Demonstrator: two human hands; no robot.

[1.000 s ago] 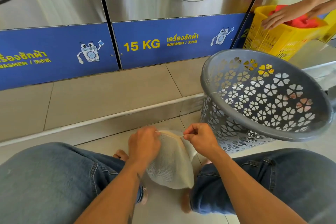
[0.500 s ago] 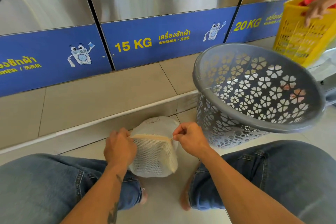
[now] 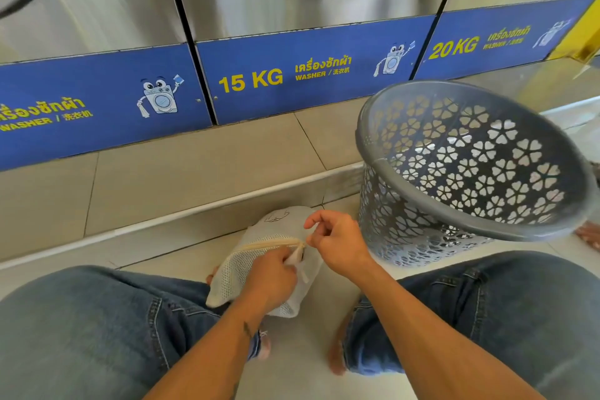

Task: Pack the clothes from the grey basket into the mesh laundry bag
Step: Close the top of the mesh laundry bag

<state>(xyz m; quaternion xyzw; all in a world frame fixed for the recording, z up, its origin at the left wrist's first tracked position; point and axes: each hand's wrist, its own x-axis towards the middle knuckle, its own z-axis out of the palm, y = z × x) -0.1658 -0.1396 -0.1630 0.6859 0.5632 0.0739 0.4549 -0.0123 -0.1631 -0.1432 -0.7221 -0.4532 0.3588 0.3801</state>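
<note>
A: Mesh first: the bag point(image 3: 259, 266) sits on the floor point(image 3: 302, 354) between the person's knees, bulging, so clothes seem to be inside it already.

B: And the basket point(image 3: 470, 166)?

A: Grey, on the floor just right of the bag, close to the tiled step point(image 3: 201, 169) under the washers point(image 3: 292, 10). Through its open top I see only its own punched walls, no clothes. The very bottom is partly hidden, so I would not swear to it.

B: What are the hands doing?

A: The left hand point(image 3: 271, 281) is clenched on the mesh just below the cream zip band. The right hand point(image 3: 337, 245) pinches something tiny at the band's right end, likely the zip pull; too small to be sure.

B: So, nearly finished?

A: I judge so. Packing looks done; what remains is closing the bag, and how far the zip has run I cannot tell.
</note>
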